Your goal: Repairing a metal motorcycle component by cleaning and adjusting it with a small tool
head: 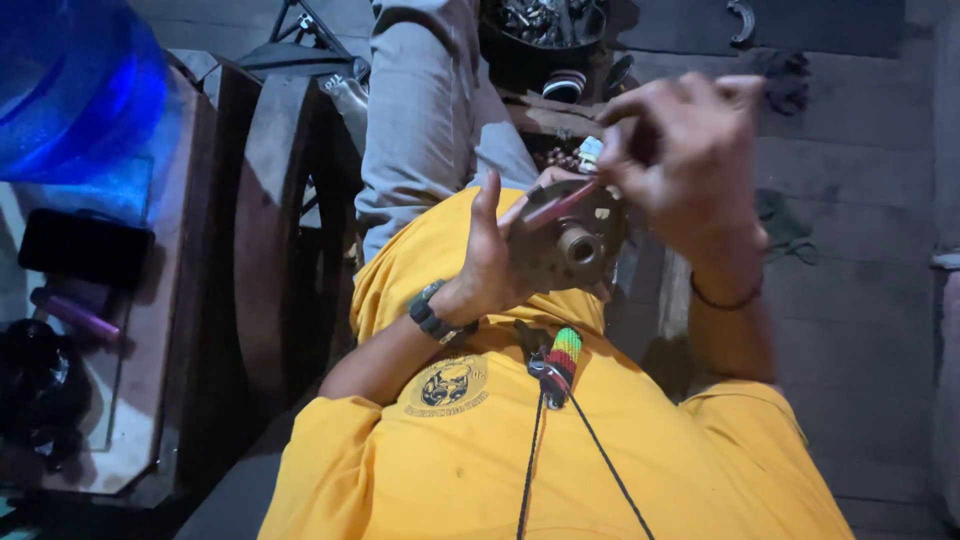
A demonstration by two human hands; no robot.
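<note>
My left hand (492,255) grips a round, dirty metal part (570,240) with a short threaded tube at its centre, held in front of my yellow shirt. My right hand (680,150) is raised just above and to the right of it, fingers pinched on a thin red-handled tool (552,207) that lies across the part's face. A small pale object (589,152) shows at the right hand's fingertips. A dark watch sits on my left wrist and a thin band on my right wrist.
A blue translucent water jug (75,85) stands at the upper left beside a dark phone (85,250). A wooden wheel-like frame (270,230) is left of my grey trouser leg (420,110). A dark bowl of metal parts (545,25) sits at the top. A beaded pendant (562,362) hangs on my chest.
</note>
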